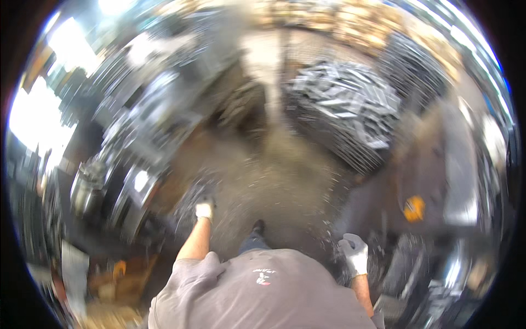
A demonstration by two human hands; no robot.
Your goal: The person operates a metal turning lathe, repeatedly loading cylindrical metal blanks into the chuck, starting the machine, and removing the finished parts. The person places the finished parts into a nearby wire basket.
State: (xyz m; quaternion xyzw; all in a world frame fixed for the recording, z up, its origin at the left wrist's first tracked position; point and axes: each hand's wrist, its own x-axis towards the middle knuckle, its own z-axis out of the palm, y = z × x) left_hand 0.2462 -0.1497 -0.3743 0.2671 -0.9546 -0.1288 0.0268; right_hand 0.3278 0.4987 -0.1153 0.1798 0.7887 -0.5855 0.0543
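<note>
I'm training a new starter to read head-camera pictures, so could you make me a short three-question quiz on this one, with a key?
1. True or false: the right hand is bare.
2. Choose one: the pieces heaped in the bin ahead are mostly A) red; B) grey; C) green.
3. Which of the person's hands shows higher in the picture?

Key:
1. False; it wears a glove.
2. B.
3. The left hand.
</note>
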